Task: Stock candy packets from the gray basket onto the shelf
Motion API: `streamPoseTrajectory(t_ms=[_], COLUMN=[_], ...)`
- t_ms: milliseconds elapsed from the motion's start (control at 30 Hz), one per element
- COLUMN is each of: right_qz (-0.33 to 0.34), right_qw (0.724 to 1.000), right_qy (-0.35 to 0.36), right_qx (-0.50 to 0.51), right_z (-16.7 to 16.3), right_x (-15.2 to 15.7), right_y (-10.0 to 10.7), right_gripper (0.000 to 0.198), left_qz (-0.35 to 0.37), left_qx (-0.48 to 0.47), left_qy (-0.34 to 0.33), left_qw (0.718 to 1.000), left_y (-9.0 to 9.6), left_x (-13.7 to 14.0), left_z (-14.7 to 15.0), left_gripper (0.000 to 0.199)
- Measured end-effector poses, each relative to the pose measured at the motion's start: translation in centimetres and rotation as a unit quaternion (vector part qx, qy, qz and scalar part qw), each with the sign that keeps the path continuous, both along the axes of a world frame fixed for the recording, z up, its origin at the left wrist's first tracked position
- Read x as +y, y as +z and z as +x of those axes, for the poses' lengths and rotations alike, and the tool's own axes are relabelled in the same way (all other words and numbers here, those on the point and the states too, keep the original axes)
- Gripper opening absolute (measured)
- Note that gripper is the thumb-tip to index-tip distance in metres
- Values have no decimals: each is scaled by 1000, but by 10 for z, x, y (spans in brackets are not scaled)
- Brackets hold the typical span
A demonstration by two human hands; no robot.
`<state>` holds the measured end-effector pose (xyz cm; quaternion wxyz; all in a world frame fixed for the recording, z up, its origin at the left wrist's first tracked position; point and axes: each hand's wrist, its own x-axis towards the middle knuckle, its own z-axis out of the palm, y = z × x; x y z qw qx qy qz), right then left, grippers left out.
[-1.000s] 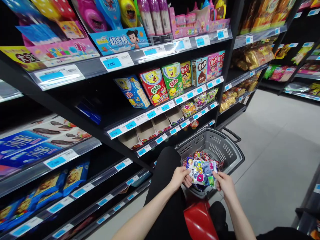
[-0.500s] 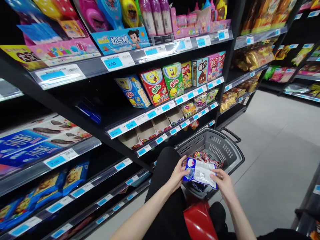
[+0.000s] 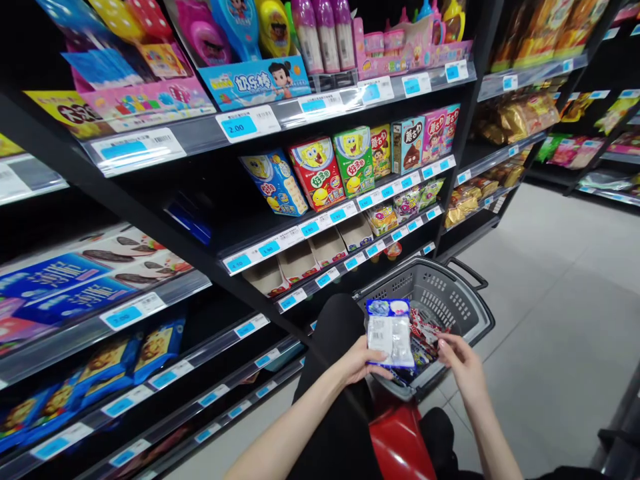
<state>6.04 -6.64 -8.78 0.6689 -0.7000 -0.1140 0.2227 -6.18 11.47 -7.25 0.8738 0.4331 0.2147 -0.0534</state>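
Note:
My left hand (image 3: 366,360) is closed on the lower left edge of a small blue-and-white candy bag (image 3: 389,339), with its thumb on the front. The bag is held upright over the grey basket (image 3: 470,317), its white printed panel facing me. My right hand (image 3: 464,363) is off the bag, at the basket's near right side. Its fingers are bent with thumb and fingertips slightly apart, and nothing shows between them. Just beyond the fingertips, red-and-white wrapped packets (image 3: 425,327) lie in the basket, along with darker packets partly hidden by the bag.
Shelves on the left hold snack boxes, including a red cartoon box (image 3: 316,175) and a green one (image 3: 354,160). Open cardboard trays (image 3: 327,247) stand on the shelf below. A red glossy surface (image 3: 403,443) lies between my knees. Grey floor (image 3: 545,313) extends to the right.
The bag has turned from lying sideways between both hands to upright in my left hand alone. My right hand has let go of it and moved slightly right. The view has shifted a little.

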Motion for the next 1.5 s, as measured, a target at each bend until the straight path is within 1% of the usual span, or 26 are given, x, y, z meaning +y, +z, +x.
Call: streamPoseTrajectory(t_ms=[33,67,100,167,233,267,300,333,400,433,467,533,567,600,633,700,733,867,967,1067,1200,1333,1433,1500], right_qz=[5,12,19,32,38,38,39,43,62,71,75,67,57,45,31,-4,-24,-75,-108,-143,-141,-144,-144,-137], right_qw=[1000,999,999,993,980,974,972,975,987,991,994,997,998,997,997,996,995,991,983,972,967,966,965,966], right_qy=[-15,-11,14,102,195,223,231,216,147,111,80,41,32,29,31,46,53,45,50,91,127,143,143,139], right_qx=[-24,-40,-48,-46,-28,-18,-7,3,19,26,26,-1,-25,-49,-67,-78,-76,-98,-142,-165,-167,-161,-165,-169], right_z=[8,12,14,11,7,5,4,3,3,2,2,-1,-3,-5,-6,-7,-8,-8,-7,-4,-1,-2,-1,1], right_x=[-5,-9,-11,-12,-13,-13,-13,-12,-9,-7,-4,3,5,7,8,7,6,2,1,0,2,3,2,-1], right_y=[-1,-1,0,5,11,13,14,13,6,1,-4,-12,-14,-16,-17,-17,-16,-9,-3,-3,-12,-19,-19,-17], right_gripper=[37,42,48,53,52,50,50,51,58,62,66,66,62,57,52,40,36,33,30,27,29,29,29,29], left_qz=[-1,-5,-7,-9,0,5,8,6,-5,-9,-7,30,63,102,141,210,239,324,358,363,332,322,311,309], left_qx=[-1,-1,2,13,26,28,26,18,-14,-33,-52,-82,-91,-94,-89,-62,-44,9,25,24,14,22,35,25], left_qy=[-58,-115,-166,-240,-274,-269,-244,-200,-80,-26,14,63,81,97,111,123,122,121,127,128,121,120,113,101], left_qw=[998,993,986,971,961,963,969,980,997,999,999,994,991,986,980,968,962,938,925,922,935,939,943,946], left_y=[1,2,2,2,1,0,0,0,0,0,-1,-3,-6,-8,-11,-16,-18,-17,-14,-13,-16,-17,-16,-13], left_x=[-1,-3,-4,-6,-6,-5,-5,-4,-4,-4,-5,-7,-8,-8,-7,-5,-3,-1,-3,-4,-5,-5,-6,-9], left_z=[-1,-2,-4,-6,-7,-7,-6,-5,-1,1,3,7,8,9,9,8,8,6,6,7,9,10,10,9], left_gripper=[48,46,45,43,43,44,46,50,62,70,79,91,91,86,76,55,49,40,31,25,27,28,30,33])
